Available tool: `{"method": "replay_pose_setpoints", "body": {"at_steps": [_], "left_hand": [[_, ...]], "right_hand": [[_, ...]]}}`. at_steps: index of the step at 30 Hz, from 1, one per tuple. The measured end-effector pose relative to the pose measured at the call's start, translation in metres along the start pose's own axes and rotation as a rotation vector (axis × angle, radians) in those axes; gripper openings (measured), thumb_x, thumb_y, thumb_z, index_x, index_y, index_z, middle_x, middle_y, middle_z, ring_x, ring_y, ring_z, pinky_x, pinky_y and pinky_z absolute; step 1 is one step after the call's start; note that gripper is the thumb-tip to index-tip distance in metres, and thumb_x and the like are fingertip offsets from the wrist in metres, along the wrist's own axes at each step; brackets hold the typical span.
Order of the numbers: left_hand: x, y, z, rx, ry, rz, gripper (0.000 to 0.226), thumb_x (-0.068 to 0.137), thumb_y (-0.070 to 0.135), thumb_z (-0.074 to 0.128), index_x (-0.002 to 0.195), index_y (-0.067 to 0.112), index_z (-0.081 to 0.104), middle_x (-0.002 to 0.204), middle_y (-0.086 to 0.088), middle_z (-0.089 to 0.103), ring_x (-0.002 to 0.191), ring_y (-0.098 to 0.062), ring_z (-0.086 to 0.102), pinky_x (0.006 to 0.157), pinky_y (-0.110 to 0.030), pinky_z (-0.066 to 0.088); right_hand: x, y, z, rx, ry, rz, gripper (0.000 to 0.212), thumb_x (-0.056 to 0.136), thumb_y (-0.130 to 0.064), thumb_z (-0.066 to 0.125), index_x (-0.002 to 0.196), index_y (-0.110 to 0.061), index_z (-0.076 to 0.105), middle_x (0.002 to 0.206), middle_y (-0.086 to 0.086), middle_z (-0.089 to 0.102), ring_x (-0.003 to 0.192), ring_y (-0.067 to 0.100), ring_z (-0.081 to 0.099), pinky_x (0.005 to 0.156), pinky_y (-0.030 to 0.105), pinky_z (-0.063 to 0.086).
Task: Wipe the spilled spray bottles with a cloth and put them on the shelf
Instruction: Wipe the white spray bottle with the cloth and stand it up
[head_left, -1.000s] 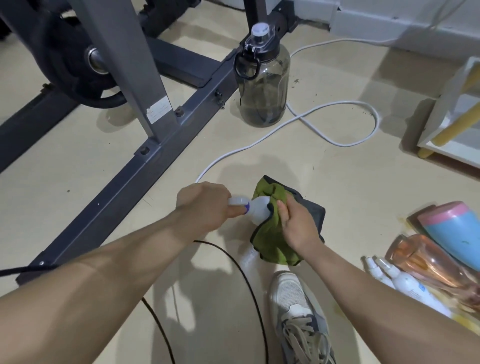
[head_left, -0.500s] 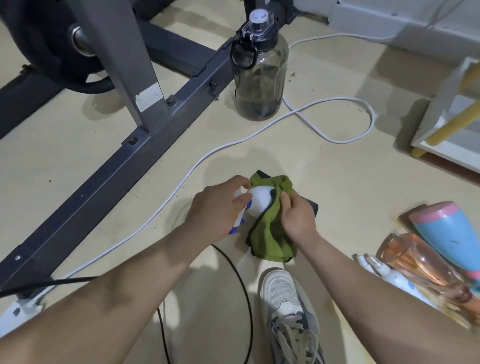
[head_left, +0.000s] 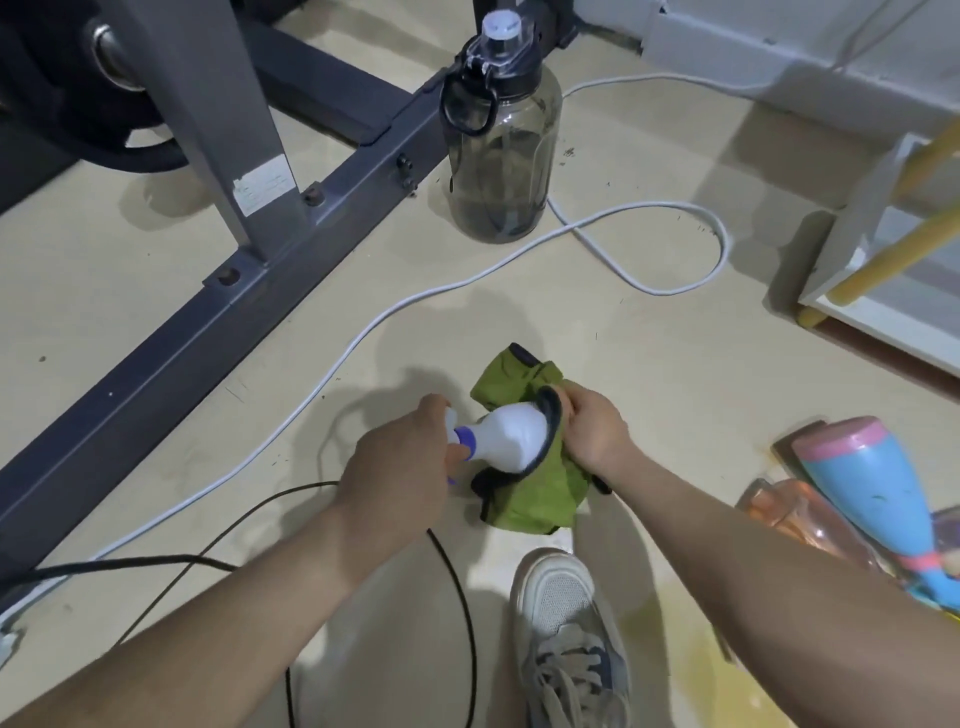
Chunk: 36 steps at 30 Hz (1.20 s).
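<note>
One white spray bottle (head_left: 511, 434), purple collar, half-wrapped in green cloth (head_left: 540, 493)

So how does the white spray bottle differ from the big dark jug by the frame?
The white plastic spray bottle is opaque; the big smoky clear jug is see-through. The spray bottle lies sideways, its neck in the left hand, its base in the green cloth; the jug stands upright on the floor, untouched. The jug looks larger. Both have narrow necks.

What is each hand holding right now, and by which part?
The left hand grips the white spray bottle by its nozzle end. The right hand holds the green cloth wrapped around the bottle's base.
</note>
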<state>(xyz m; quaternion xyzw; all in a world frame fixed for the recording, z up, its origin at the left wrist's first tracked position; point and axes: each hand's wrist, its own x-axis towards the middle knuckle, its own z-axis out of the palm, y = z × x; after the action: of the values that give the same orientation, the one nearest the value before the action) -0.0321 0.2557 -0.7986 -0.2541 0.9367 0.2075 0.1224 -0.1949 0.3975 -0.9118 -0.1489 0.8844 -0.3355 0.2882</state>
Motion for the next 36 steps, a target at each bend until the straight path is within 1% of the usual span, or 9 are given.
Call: {"method": "replay_pose_setpoints", "body": {"at_steps": [4, 7, 9, 13, 20, 23, 26, 31, 36], "left_hand": [[-0.004, 0.005, -0.004, 0.481, -0.029, 0.225, 0.045, 0.053, 0.007, 0.08, 0.084, 0.014, 0.049, 0.056, 0.003, 0.048, 0.037, -0.016, 0.028, 0.036, -0.019, 0.005], [0.0, 0.02, -0.014, 0.603, 0.115, 0.42, 0.029, 0.05, -0.009, 0.053, 0.072, 0.008, 0.056, 0.048, -0.004, 0.042, 0.028, -0.018, 0.026, 0.048, -0.015, 0.003], [0.003, 0.029, -0.019, 0.593, 0.195, 0.534, 0.038, 0.057, -0.007, 0.026, 0.07, 0.006, 0.059, 0.05, -0.007, 0.043, 0.033, -0.021, 0.038, 0.047, -0.021, 0.019], [0.019, 0.037, -0.01, 0.565, 0.261, 0.647, 0.03, 0.063, 0.008, 0.038, 0.072, 0.013, 0.066, 0.057, -0.005, 0.048, 0.05, -0.026, 0.05, 0.055, -0.03, 0.044], [0.009, 0.029, 0.001, 0.456, 0.362, 0.784, 0.037, 0.071, 0.003, 0.037, 0.081, 0.018, 0.07, 0.077, -0.005, 0.064, 0.071, -0.027, 0.061, 0.081, -0.036, 0.047], [0.016, 0.046, -0.006, 0.379, 0.288, 0.69, 0.044, 0.074, 0.004, 0.032, 0.098, 0.02, 0.065, 0.072, 0.001, 0.056, 0.067, -0.027, 0.058, 0.065, -0.032, 0.04], [0.013, 0.062, -0.006, 0.266, 0.131, 0.386, 0.024, 0.095, 0.021, 0.046, 0.117, 0.028, 0.045, 0.081, 0.003, 0.057, 0.065, -0.025, 0.052, 0.057, -0.031, 0.035], [0.011, 0.064, -0.003, -0.02, 0.232, 0.146, 0.031, 0.098, 0.036, 0.046, 0.125, 0.025, 0.034, 0.083, -0.003, 0.065, 0.08, -0.033, 0.06, 0.072, -0.04, 0.047], [0.016, 0.047, -0.016, -0.402, 0.191, -0.107, 0.033, 0.097, 0.029, 0.053, 0.129, 0.032, 0.053, 0.1, 0.002, 0.066, 0.084, -0.014, 0.063, 0.07, -0.018, 0.043]], "right_hand": [[-0.015, -0.021, -0.018, 0.364, 0.285, 0.027, 0.042, 0.104, -0.025, 0.042, 0.063, -0.018, 0.043, 0.063, -0.003, 0.048, 0.063, 0.017, 0.046, 0.064, 0.03, 0.037], [-0.038, -0.032, -0.048, 0.678, 0.638, 0.03, 0.04, 0.104, -0.022, 0.044, 0.064, -0.019, 0.043, 0.06, -0.007, 0.045, 0.054, 0.003, 0.04, 0.056, 0.023, 0.036], [-0.055, -0.048, -0.07, 0.725, 0.574, -0.119, 0.036, 0.103, -0.023, 0.047, 0.067, -0.019, 0.047, 0.061, -0.01, 0.046, 0.057, 0.003, 0.042, 0.057, 0.022, 0.037], [-0.077, -0.058, -0.038, 0.479, 0.012, -0.415, 0.044, 0.102, -0.037, 0.045, 0.073, -0.004, 0.05, 0.071, 0.009, 0.05, 0.072, 0.024, 0.048, 0.071, 0.034, 0.04], [-0.04, 0.025, -0.02, 0.181, 0.024, 0.025, 0.036, 0.103, -0.039, 0.042, 0.071, -0.026, 0.052, 0.071, -0.009, 0.055, 0.077, 0.017, 0.051, 0.09, 0.046, 0.048], [-0.045, 0.003, -0.022, 0.333, 0.103, 0.029, 0.059, 0.092, -0.057, 0.043, 0.078, -0.001, 0.057, 0.072, 0.008, 0.057, 0.071, 0.017, 0.05, 0.077, 0.043, 0.05], [-0.075, -0.026, -0.01, 0.49, 0.124, -0.137, 0.039, 0.098, -0.039, 0.043, 0.082, -0.006, 0.058, 0.072, 0.006, 0.057, 0.069, 0.014, 0.05, 0.068, 0.034, 0.043], [-0.078, 0.001, -0.002, 0.101, 0.254, -0.379, 0.03, 0.104, -0.028, 0.036, 0.122, -0.023, 0.059, 0.12, -0.014, 0.062, 0.115, 0.003, 0.055, 0.098, 0.02, 0.04], [-0.05, 0.016, -0.008, -0.032, 0.175, 0.038, 0.036, 0.105, -0.024, 0.039, 0.069, -0.029, 0.038, 0.079, 0.01, 0.058, 0.079, 0.031, 0.053, 0.068, 0.03, 0.03]]}}
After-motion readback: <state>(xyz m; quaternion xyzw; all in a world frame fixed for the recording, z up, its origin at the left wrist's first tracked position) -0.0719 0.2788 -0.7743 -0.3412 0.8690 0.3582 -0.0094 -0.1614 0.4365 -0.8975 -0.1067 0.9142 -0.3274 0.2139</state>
